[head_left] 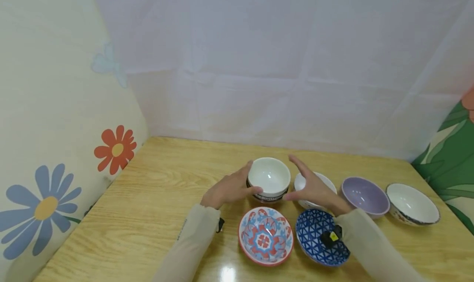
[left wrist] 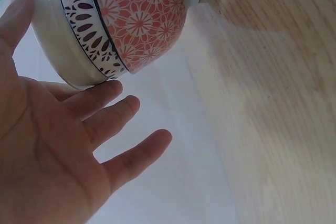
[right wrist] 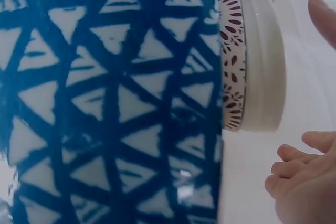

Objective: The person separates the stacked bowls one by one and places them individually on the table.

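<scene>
A plain white bowl sits nested in a red floral bowl with a dark-patterned white band, forming a stack on the table. My left hand is at the stack's left side. Its thumb and fingers touch the upper bowl near the rim, and in the left wrist view the other fingers spread out fairly straight. My right hand is held apart from the stack, to its right, thumb and fingers spread with nothing between them. Below that hand, another white bowl is partly hidden.
Nearer me on the wooden table are a red-and-blue patterned bowl and a blue triangle-patterned bowl, partly covered by the right wrist. To the right stand a purple bowl and a white oval bowl. A white cloth hangs behind.
</scene>
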Action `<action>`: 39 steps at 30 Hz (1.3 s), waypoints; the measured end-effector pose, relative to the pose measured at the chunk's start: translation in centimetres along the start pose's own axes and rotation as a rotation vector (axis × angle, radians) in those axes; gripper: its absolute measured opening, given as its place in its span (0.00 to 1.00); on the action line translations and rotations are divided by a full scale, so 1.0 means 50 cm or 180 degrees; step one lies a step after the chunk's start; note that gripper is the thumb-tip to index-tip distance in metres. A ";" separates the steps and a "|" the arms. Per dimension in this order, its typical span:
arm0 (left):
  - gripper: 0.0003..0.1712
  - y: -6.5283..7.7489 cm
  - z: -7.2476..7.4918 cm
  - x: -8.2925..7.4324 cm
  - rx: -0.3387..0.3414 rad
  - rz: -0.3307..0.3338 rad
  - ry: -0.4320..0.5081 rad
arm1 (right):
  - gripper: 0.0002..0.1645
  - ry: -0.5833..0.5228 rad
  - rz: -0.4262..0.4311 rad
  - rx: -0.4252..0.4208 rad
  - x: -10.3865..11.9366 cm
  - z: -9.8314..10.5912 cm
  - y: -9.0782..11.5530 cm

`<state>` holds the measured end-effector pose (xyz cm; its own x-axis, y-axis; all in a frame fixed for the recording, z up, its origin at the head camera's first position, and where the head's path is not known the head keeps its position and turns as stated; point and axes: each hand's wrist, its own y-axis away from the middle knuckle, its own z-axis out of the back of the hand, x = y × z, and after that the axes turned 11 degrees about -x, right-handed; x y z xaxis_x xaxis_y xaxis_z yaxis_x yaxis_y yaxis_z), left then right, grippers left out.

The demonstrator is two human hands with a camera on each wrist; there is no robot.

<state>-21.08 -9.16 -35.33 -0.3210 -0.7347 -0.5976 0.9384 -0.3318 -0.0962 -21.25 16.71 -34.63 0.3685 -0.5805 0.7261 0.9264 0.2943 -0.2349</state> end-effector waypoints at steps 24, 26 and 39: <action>0.57 0.006 -0.002 0.010 0.0093 0.0019 0.0207 | 0.79 -0.1043 -0.0281 0.0292 -0.018 -0.067 -0.031; 0.56 0.004 -0.004 0.012 0.0097 0.0015 0.0215 | 0.79 -0.1113 -0.0308 0.0304 -0.019 -0.070 -0.033; 0.52 0.000 -0.005 0.020 0.0040 -0.0103 0.0172 | 0.82 -0.0691 -0.0317 0.0170 -0.016 -0.076 -0.038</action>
<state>-21.38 -9.72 -36.13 -0.3434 -0.6905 -0.6366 0.9259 -0.3624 -0.1064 -23.01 13.73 -37.24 0.2451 -0.4336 0.8671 0.9498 0.2868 -0.1251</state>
